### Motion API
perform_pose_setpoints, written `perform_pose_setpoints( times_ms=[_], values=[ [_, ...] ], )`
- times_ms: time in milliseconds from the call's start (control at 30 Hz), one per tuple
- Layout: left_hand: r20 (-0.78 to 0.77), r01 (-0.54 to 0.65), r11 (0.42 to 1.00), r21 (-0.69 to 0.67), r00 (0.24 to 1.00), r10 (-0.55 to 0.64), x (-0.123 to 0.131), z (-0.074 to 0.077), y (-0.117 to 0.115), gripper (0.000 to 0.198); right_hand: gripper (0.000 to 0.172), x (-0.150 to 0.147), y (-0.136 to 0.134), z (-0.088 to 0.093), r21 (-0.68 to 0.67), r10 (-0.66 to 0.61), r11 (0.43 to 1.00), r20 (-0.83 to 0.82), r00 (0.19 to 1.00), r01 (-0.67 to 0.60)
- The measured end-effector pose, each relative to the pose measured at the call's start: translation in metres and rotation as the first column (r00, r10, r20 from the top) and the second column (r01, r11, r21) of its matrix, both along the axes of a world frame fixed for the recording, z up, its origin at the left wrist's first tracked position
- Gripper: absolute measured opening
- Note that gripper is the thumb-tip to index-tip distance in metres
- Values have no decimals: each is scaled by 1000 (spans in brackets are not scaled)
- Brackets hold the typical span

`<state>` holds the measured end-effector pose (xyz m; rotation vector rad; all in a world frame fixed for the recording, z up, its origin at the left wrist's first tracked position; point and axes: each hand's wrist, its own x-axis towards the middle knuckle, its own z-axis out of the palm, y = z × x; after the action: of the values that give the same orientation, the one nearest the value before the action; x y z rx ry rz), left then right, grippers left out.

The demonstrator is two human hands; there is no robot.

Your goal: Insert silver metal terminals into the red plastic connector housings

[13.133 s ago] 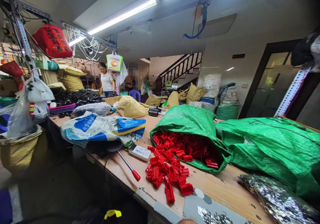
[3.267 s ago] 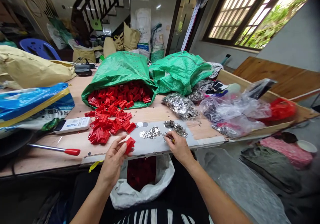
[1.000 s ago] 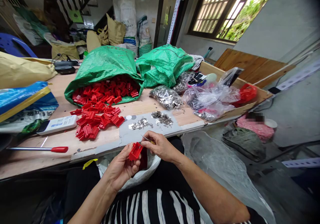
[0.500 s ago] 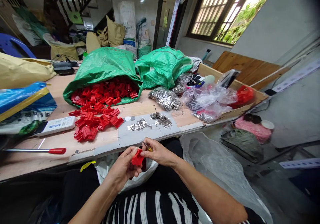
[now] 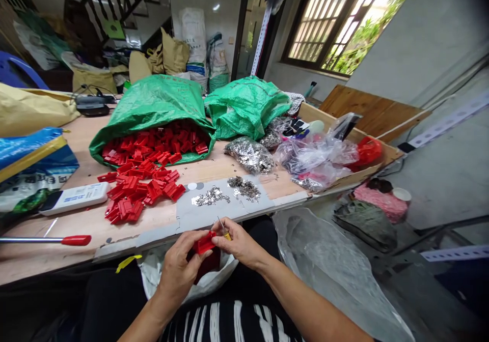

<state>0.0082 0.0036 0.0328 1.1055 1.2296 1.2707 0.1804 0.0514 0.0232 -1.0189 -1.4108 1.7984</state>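
Observation:
My left hand (image 5: 183,260) grips a red plastic part (image 5: 205,242) near the table's front edge, above a white bag (image 5: 225,276) on my lap. My right hand (image 5: 239,243) holds a thin pointed tool with a yellow handle (image 5: 226,235), its fingertips touching the right end of the red part. Beyond the hands, two small piles of metal pieces (image 5: 211,196) lie on a grey sheet (image 5: 194,214). To their left is a heap of red parts (image 5: 141,187), spilling from an open green bag (image 5: 153,97).
A second green bag (image 5: 246,103) and a plastic bag of metal pieces (image 5: 250,154) stand farther back. A cardboard box (image 5: 370,169) with plastic bags is at right. A red-handled rod (image 5: 76,240) and a white box (image 5: 78,198) lie at left.
The red part has turned to lie more lengthwise between my hands, and the fingers of my left hand have shifted around it. The camera view has moved slightly.

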Motion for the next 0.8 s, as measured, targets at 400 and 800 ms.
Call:
perform_pose_setpoints(
  times_ms=[400,800],
  values=[
    [-2,81,997,-20,997,-81,-6,-4,-3,30,45,7,0,-1,-126,65,989,-57,996,-71],
    [259,13,989,-144,966,26,-10,-15,2,33,25,7,36,10,165,53,981,278,959,-102]
  ],
)
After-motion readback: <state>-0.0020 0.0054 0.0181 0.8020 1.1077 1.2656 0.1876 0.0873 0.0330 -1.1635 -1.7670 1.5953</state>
